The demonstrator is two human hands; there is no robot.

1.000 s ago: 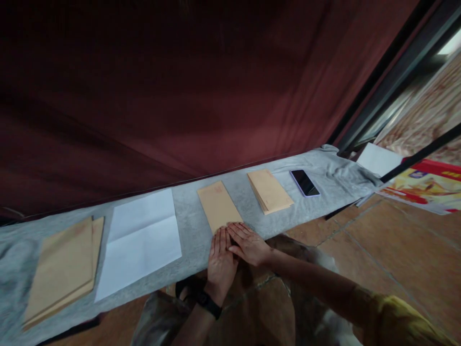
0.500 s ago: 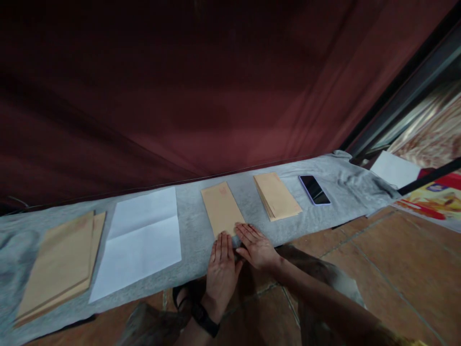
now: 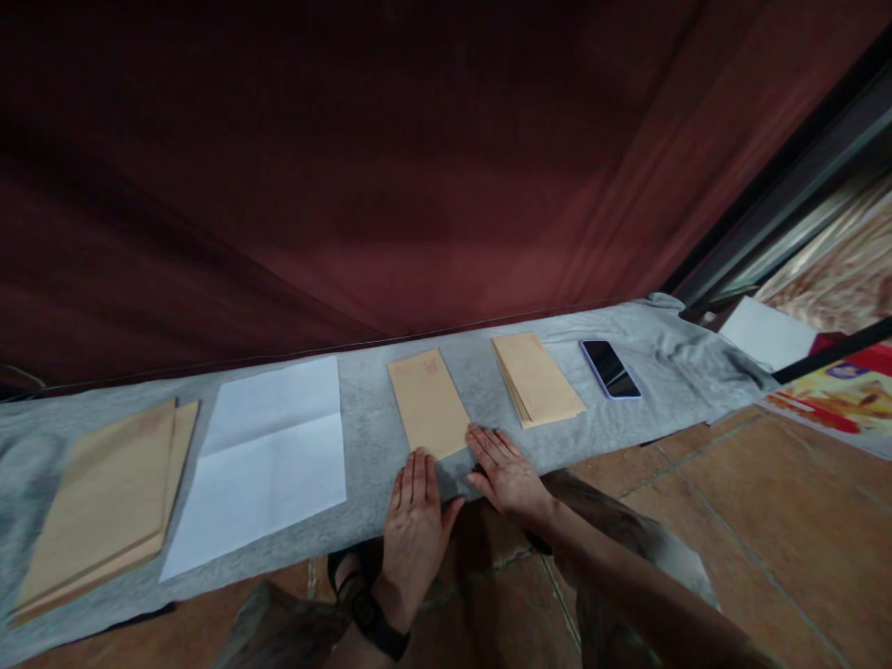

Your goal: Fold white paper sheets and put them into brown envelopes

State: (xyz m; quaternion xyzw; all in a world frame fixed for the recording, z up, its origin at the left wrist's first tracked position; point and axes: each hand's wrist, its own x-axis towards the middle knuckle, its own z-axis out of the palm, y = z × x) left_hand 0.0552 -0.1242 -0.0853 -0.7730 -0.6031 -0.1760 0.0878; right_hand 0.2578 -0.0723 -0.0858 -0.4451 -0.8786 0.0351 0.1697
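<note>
A brown paper envelope (image 3: 430,400) with a faint stamp box at its far right corner lies flat on the grey cloth, straight in front of me. Against its near left corner rest the outstretched fingers of my left hand (image 3: 416,516). My right hand (image 3: 510,476) lies flat at the near right corner, fingers straight and touching the edge. Neither hand is wrapped round anything. To the right sits a small stack of like envelopes (image 3: 538,379). A creased sheet of white paper (image 3: 268,465) is spread out to the left.
Larger brown envelopes (image 3: 98,502) are stacked at the far left. A phone (image 3: 610,369) in a purple case lies right of the small stack. Behind the grey cloth (image 3: 669,372) hangs a dark red curtain (image 3: 390,204). Tiled floor (image 3: 739,483) shows below the near edge.
My hands have moved apart: the left slid a little left, the right a little right, baring more of the envelope's near edge. The envelope has stayed about where it was.
</note>
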